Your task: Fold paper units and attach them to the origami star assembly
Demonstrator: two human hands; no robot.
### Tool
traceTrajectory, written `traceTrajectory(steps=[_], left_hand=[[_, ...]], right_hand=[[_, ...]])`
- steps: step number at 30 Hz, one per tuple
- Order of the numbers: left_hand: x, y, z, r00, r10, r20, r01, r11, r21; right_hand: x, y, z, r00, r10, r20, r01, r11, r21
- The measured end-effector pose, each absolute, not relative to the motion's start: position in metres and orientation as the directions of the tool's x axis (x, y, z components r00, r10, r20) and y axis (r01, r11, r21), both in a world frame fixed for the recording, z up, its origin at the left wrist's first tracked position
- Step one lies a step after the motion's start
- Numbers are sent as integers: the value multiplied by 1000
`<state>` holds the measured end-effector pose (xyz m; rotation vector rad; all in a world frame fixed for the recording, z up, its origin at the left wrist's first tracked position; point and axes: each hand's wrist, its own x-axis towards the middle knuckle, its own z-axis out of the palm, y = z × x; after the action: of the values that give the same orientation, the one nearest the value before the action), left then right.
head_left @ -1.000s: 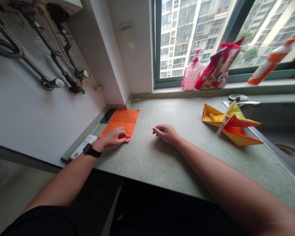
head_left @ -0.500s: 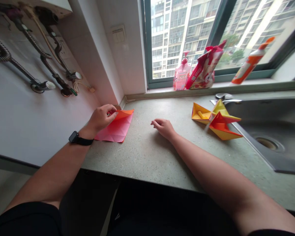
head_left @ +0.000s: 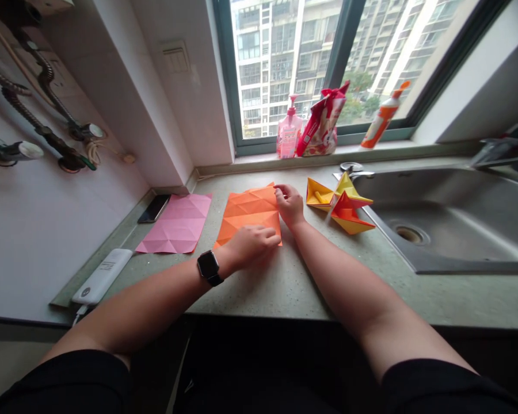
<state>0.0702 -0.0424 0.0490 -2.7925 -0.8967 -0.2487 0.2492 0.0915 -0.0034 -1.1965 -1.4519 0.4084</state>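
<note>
An orange creased paper sheet [head_left: 248,208] lies on the speckled stone counter [head_left: 285,293], with a creased pink paper sheet [head_left: 176,223] flat to its left. My left hand [head_left: 251,246], with a black smartwatch [head_left: 209,267] on its wrist, presses on the sheet's near right part, fingers closed on the paper. At the sheet's far right corner, my right hand [head_left: 290,205] pinches the paper edge. Just right of that hand sit folded yellow and red paper boats [head_left: 340,205], untouched.
A black phone [head_left: 154,208] and a white power bank [head_left: 102,276] lie along the wall edge. A steel sink [head_left: 449,224] is set in the counter on the right. A pink pump bottle [head_left: 289,135], a red-and-white bag [head_left: 322,121] and an orange bottle [head_left: 382,112] stand on the sill.
The orange sheet has come off the pink sheet and now lies further right, mid-counter. My left hand moved right with it, and my right hand took hold of its far corner.
</note>
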Motion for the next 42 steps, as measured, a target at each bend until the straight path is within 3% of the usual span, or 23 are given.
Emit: traceTrajectory(steps=[4, 9, 15, 23, 29, 42], left_hand=[[88, -41, 32, 825, 533, 186, 552, -831, -70], [63, -28, 27, 941, 296, 167, 279, -953, 116], [27, -18, 5, 962, 273, 28, 255, -926, 277], [28, -17, -4, 975, 206, 86, 168, -931, 324], [29, -19, -1, 976, 201, 82, 162, -924, 347], [29, -21, 9, 976, 202, 85, 165, -932, 323]], right_hand=[[256, 92, -2, 135, 842, 523, 488, 403, -775], [256, 90, -5, -120, 826, 551, 529, 523, -669], [253, 89, -10, -362, 771, 524, 543, 631, -554], [239, 76, -15, -707, 670, 227, 538, 718, -442], [209, 83, -21, -752, 658, 45, 603, 713, -356], [145, 188, -24, -728, 685, 18, 667, 715, -211]])
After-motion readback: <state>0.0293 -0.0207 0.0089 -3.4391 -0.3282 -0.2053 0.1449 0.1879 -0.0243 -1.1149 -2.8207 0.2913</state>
